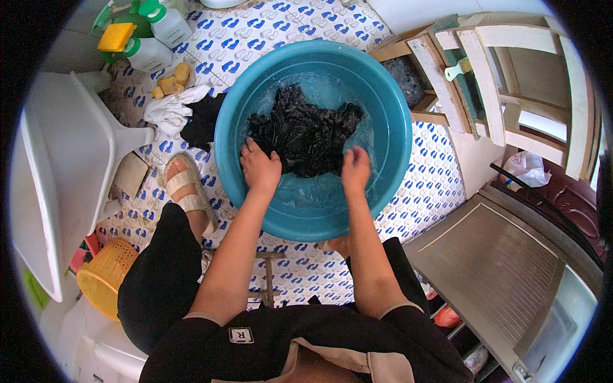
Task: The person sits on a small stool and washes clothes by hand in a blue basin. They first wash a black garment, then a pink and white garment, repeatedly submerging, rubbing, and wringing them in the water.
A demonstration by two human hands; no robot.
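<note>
A large blue-green plastic basin [392, 105] holds water and a soaked black cloth [306, 129] that lies crumpled near its middle. My left hand [260, 165] is at the cloth's lower left edge, fingertips at the cloth and thumb apart; whether it grips any fabric is not clear. At the cloth's lower right edge is my right hand [355, 167], slightly blurred, with its fingers curled; its hold on the fabric cannot be made out. Outside the basin, on the left, a dry-looking black cloth [203, 122] lies beside a white cloth [170, 112] on the patterned floor.
Spray bottles [148, 53] and yellowish soap lumps [173, 82] stand or lie at upper left. A white plastic stool [91, 143] and a yellow basket [107, 273] are at left. A wooden rack [488, 81] with a brush [457, 71] and a grey-brown panel [493, 268] flank the right.
</note>
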